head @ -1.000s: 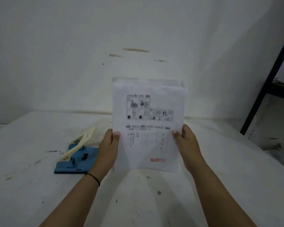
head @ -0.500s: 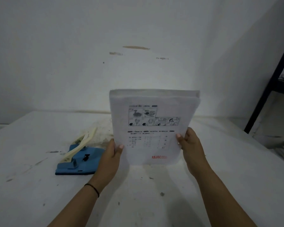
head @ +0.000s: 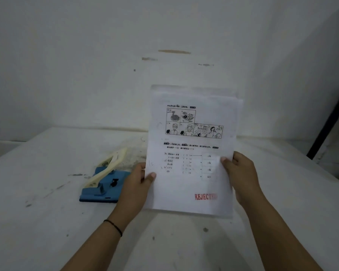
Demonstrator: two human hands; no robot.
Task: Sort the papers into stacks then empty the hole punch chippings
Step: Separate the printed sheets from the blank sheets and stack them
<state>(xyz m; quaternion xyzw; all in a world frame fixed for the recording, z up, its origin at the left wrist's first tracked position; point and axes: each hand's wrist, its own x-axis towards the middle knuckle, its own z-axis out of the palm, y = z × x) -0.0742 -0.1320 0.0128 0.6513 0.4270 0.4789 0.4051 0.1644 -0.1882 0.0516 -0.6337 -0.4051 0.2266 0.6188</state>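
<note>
Two hands gripping one bundle. Hole punch (head: 104,182) sitting on table (head: 37,222), left of the hands, cream lever raised. Left hand (head: 136,184) pinching papers (head: 192,153) at left edge, thumb on front. Papers being held upright above table, red REJECTED stamp facing camera. Right hand (head: 241,175) pinching right edge.

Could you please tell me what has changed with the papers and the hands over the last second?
The papers, tipped back half a second ago, now stand upright again, facing the camera. The left hand and right hand hold the side edges as before; nothing was let go. The hole punch stayed put on the table.
</note>
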